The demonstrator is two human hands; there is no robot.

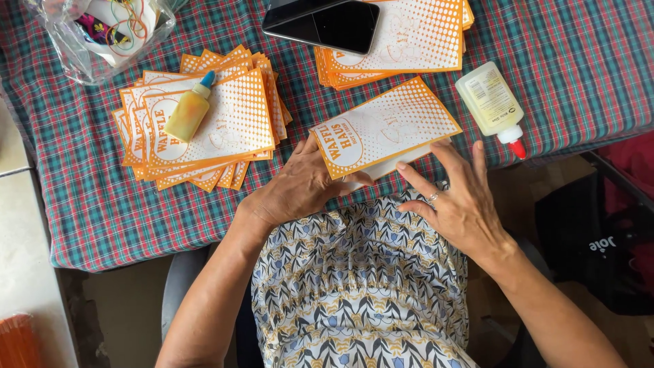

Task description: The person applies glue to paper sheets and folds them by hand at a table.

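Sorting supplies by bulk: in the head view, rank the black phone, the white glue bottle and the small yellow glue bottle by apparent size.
1. Black phone, largest, though partly cut off by the frame's top edge.
2. White glue bottle.
3. Small yellow glue bottle, smallest.

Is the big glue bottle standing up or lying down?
Lying down: the glue bottle rests on its side on the tablecloth, red cap toward the edge.
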